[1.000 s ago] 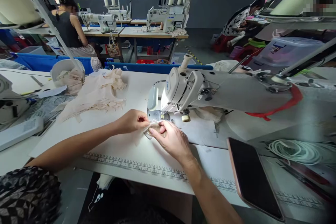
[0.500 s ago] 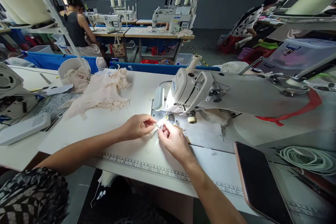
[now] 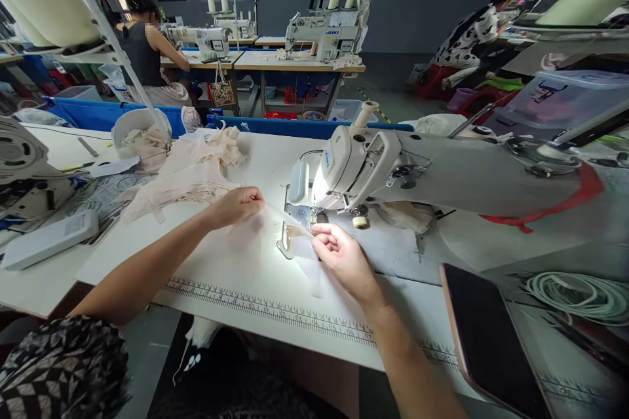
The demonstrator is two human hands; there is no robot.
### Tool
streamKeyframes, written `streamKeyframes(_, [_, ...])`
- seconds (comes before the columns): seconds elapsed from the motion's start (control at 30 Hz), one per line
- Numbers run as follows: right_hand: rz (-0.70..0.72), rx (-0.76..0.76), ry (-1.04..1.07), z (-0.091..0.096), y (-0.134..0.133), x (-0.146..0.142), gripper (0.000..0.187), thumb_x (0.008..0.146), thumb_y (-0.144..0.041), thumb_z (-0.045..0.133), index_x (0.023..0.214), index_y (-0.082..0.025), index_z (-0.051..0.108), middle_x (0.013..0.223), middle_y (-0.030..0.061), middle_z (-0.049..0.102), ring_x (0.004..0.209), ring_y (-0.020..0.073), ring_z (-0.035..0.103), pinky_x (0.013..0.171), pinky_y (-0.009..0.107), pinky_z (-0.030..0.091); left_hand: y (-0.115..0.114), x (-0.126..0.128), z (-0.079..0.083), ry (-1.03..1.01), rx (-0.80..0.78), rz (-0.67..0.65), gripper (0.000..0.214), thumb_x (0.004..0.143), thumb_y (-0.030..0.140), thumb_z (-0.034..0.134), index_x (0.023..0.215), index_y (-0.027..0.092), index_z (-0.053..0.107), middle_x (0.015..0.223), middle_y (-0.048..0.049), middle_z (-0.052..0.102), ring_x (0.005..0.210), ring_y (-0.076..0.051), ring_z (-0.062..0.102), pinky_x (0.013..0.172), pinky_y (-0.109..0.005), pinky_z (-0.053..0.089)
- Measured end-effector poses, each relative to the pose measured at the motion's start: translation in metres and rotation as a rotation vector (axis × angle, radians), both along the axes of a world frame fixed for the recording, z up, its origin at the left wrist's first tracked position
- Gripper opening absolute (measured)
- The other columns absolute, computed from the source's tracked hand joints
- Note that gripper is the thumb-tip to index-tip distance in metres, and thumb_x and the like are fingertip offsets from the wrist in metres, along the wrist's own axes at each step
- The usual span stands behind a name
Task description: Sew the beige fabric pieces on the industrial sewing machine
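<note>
A thin, sheer white piece of fabric (image 3: 305,268) is stretched between my two hands in front of the sewing machine (image 3: 339,167). My left hand (image 3: 240,205) pinches its left end, above the table near the stacked fabric pieces. Closed on its other end, my right hand (image 3: 343,256) is just in front of the needle area and the metal needle plate (image 3: 291,226). Part of the fabric hangs down below my right fingers, blurred and pale against the tabletop.
Pale beige cut fabric pieces (image 3: 184,177) lie stacked at the left, beside a white bin (image 3: 140,124) of cloth. A phone (image 3: 494,334) and coiled green cord (image 3: 565,298) are at the right. A printed ruler (image 3: 275,313) runs along the front edge. Two people work farther back.
My hands have moved apart, the left one back and to the left, the right one slightly right. The bunched white fabric is now spread between them, and the needle plate shows more.
</note>
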State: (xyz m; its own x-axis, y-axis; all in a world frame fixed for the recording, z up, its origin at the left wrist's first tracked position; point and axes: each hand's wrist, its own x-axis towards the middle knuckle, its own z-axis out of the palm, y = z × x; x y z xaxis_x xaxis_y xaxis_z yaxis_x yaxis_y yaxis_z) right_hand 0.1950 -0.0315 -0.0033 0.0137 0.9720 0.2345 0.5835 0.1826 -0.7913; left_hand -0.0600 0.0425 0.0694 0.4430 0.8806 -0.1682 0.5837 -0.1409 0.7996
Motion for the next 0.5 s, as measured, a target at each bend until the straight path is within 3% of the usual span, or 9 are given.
streamKeyframes(0.07, [0.03,-0.07,0.083,0.002,0.0,0.002,0.019,0.088,-0.038,0.056,0.097,-0.023,0.065,0.076,0.0056,0.073,0.069,0.0232,0.069,0.063,0.037,0.058,0.009,-0.01,0.004,0.014,-0.081,0.05,0.019,0.087,0.038,0.052,0.083,0.02,0.055,0.057,0.0048,0.053,0.049,-0.014,0.049,0.048,-0.024,0.03])
streamKeyframes(0.13, [0.025,-0.05,0.023,0.005,-0.001,0.001,0.015,0.089,-0.038,0.056,0.09,-0.025,0.064,0.084,0.0075,0.076,0.077,0.0246,0.07,0.068,0.038,0.055,0.014,-0.017,0.003,0.079,-0.068,0.041,0.018,0.085,0.038,0.053,0.081,0.02,0.055,0.055,0.0056,0.051,0.048,-0.013,0.047,0.05,-0.024,0.031])
streamKeyframes(0.3, [-0.074,0.143,-0.42,0.006,-0.004,-0.002,0.025,0.095,-0.03,0.046,0.081,-0.026,0.066,0.088,0.0089,0.073,0.072,0.0234,0.064,0.062,0.036,0.044,0.017,-0.028,-0.004,0.478,0.205,-0.06,0.012,0.081,0.025,0.057,0.071,0.02,0.056,0.073,-0.0002,0.066,0.069,-0.018,0.059,0.062,-0.026,0.035])
streamKeyframes(0.5, [-0.179,0.214,-0.53,0.007,-0.007,0.023,0.028,0.095,-0.028,0.046,0.093,-0.024,0.073,0.096,0.011,0.076,0.075,0.0246,0.067,0.063,0.036,0.045,0.006,-0.037,0.004,0.838,0.335,-0.11,0.008,0.09,0.024,0.058,0.087,0.02,0.064,0.094,-0.0048,0.074,0.091,-0.025,0.067,0.071,-0.029,0.042])
